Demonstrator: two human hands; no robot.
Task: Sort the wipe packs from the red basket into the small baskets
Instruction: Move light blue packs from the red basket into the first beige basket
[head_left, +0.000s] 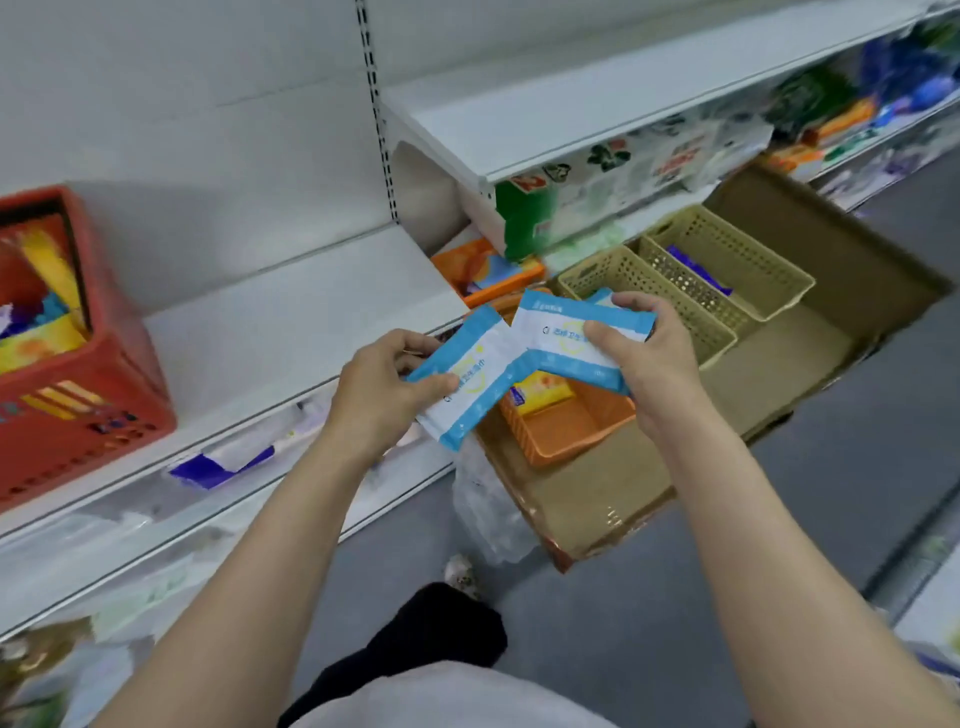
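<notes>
My left hand (382, 387) pinches a blue-and-white wipe pack (470, 382) by its left end. My right hand (647, 358) grips a second blue-and-white pack (558, 335), with another pack's corner showing behind it; the two packs overlap in the middle. Both hang above an orange small basket (571, 434) that holds a yellow pack (540, 392). Two beige small baskets (670, 296) (748, 260) stand behind it, and the far one holds a purple pack (698, 270). The red basket (78, 384) sits on the white shelf (270, 332) at the left, with several colourful packs inside.
The small baskets stand in an open cardboard box (810, 332) on the grey floor. An upper shelf (545, 119) juts out above stocked goods at the right. An orange carton (491, 273) lies on the shelf near the box. A clear plastic bag (488, 514) lies beside the box.
</notes>
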